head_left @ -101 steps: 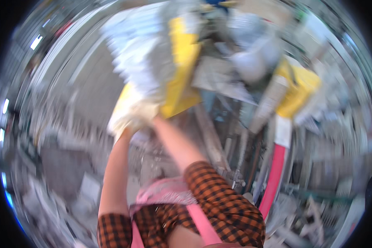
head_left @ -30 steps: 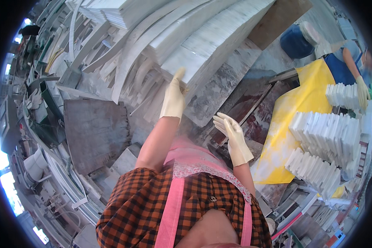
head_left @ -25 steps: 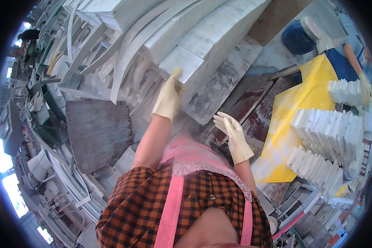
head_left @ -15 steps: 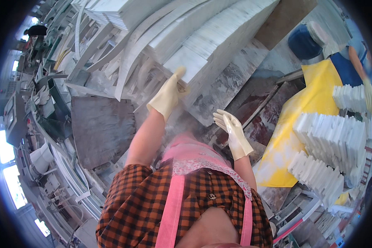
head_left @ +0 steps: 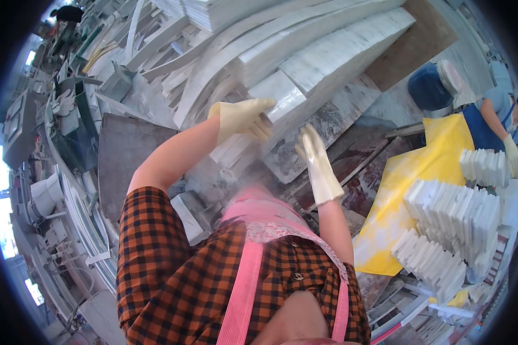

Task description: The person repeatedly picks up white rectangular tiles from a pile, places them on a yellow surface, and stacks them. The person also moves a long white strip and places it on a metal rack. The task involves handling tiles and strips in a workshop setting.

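Both my hands wear cream rubber gloves. My left hand reaches across to the near end of a stack of white stone tiles; its fingers are stretched and hold nothing I can see. Whether the fingertips touch the stack's edge, I cannot tell. Lower and to the right, my right hand points forward with fingers extended, apart from the tiles and beside a dusty, stained slab. The top tile at the near end shines with a wet-looking patch. A pink apron covers my front.
A yellow sheet drapes at the right, beside rows of upright white tiles. A co-worker's gloved hand is at the far right. A dark square board lies left. Long white strips and a blue barrel stand farther off.
My left hand has turned from pointing forward to pointing right, with its elbow swung outward. The right hand has moved forward a little. The whole view has shifted slightly.
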Motion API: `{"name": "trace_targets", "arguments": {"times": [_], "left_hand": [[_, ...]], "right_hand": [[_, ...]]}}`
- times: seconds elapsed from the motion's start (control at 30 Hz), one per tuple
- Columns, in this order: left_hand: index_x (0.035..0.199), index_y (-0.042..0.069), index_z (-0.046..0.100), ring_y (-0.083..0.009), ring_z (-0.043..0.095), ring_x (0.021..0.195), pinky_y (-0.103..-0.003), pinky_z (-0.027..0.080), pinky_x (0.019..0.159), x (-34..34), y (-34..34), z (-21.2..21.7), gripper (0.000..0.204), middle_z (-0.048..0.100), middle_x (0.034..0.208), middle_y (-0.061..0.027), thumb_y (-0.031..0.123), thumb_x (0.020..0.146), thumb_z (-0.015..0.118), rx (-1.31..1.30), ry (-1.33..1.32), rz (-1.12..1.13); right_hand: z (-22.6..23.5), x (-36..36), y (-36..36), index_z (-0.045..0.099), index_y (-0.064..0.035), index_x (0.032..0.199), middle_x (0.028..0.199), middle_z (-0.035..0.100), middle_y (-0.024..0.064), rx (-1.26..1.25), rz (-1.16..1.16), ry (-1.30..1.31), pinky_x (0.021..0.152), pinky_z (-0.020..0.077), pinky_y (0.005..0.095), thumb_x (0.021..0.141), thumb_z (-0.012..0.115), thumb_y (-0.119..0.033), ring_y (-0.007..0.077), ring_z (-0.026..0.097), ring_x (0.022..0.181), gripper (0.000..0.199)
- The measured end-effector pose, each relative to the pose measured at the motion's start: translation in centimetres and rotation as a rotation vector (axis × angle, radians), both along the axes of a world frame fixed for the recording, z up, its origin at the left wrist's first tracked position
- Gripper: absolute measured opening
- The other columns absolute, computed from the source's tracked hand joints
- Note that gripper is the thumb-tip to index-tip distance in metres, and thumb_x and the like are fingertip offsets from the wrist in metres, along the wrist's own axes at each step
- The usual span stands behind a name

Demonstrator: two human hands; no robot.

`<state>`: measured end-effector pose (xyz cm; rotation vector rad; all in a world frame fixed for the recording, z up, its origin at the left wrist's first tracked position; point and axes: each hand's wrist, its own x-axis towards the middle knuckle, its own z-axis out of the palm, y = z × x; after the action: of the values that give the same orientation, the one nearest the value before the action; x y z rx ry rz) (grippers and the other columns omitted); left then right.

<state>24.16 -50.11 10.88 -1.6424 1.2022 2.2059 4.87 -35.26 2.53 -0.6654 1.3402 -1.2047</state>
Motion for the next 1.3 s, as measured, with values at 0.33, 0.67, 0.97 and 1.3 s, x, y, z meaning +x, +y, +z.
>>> {"name": "trace_targets", "arguments": {"times": [0.33, 0.67, 0.97, 1.3], "left_hand": [[0.115, 0.0, 0.07, -0.0252, 0.073, 0.084, -0.038, 0.056, 0.08, 3.2, 0.3, 0.3, 0.058, 0.076, 0.088, -0.0177, 0.048, 0.099, 0.042, -0.553, 0.064, -0.352], [0.145, -0.002, 0.051, -0.0399, 0.056, 0.13, -0.041, 0.042, 0.111, 3.3, 5.2, -8.8, 0.063, 0.054, 0.145, -0.0262, 0.039, 0.097, 0.059, -1.126, -0.108, 0.51], [0.115, -0.009, 0.059, -0.0479, 0.067, 0.089, -0.054, 0.051, 0.08, 1.4, 1.4, -5.5, 0.046, 0.069, 0.091, -0.0266, 0.034, 0.098, 0.055, -1.042, -0.275, 0.114], [0.079, 0.0, 0.064, -0.0443, 0.066, 0.084, -0.055, 0.048, 0.074, 1.7, 0.3, -4.2, 0.046, 0.069, 0.083, -0.0227, 0.041, 0.099, 0.054, -1.065, -0.279, 0.003]], "right_hand": [[5.6, 7.5, -9.7, 0.03, 0.0049, 0.152, 0.151, 0.045, 0.0202, 0.02, -0.319, 0.02, 0.111, 0.0428, 0.0401, 0.106, 0.053, -0.046, 0.0277, 0.05, 0.133, 0.072], [4.6, 7.6, -11.1, 0.036, 0.0025, 0.149, 0.149, 0.048, 0.0183, 0.056, -0.414, -0.078, 0.108, 0.0466, 0.0413, 0.106, 0.051, -0.04, 0.0293, 0.053, 0.131, 0.062], [4.0, 7.1, -10.8, 0.053, 0.0051, 0.137, 0.133, 0.06, 0.0245, -0.035, -0.314, 0.286, 0.102, 0.0515, 0.0398, 0.106, 0.053, -0.026, 0.0352, 0.063, 0.12, 0.044], [5.4, 7.2, -11.1, 0.051, 0.0043, 0.135, 0.126, 0.063, 0.027, -0.031, 0.046, 1.181, 0.098, 0.0513, 0.0417, 0.077, 0.077, -0.002, 0.0425, 0.061, 0.119, 0.063]]}}
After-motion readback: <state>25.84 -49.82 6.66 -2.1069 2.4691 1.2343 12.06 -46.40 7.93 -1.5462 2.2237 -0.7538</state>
